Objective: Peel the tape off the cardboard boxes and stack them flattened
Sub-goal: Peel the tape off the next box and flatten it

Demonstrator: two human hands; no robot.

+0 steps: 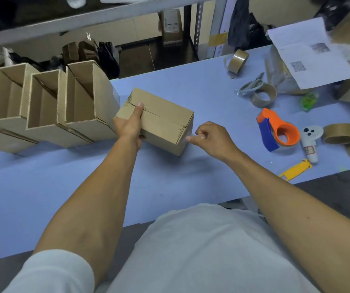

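Observation:
A small closed cardboard box (pixel 161 121) lies on the blue table (pixel 170 187), its top seam running lengthwise. My left hand (pixel 130 123) grips its left end, thumb pressed on the top seam. My right hand (pixel 212 138) is at the box's right end, fingers curled and fingertips pinched at the end face where clear tape seems to sit. Three open cardboard boxes (pixel 47 102) stand side by side to the left, with open tops.
To the right lie an orange and blue tape dispenser (pixel 279 132), several brown tape rolls (pixel 264 95), a yellow cutter (pixel 295 169), a white controller (pixel 311 142), scissors (pixel 252 84) and printed paper (pixel 309 56). A metal shelf (pixel 106 15) stands behind the table.

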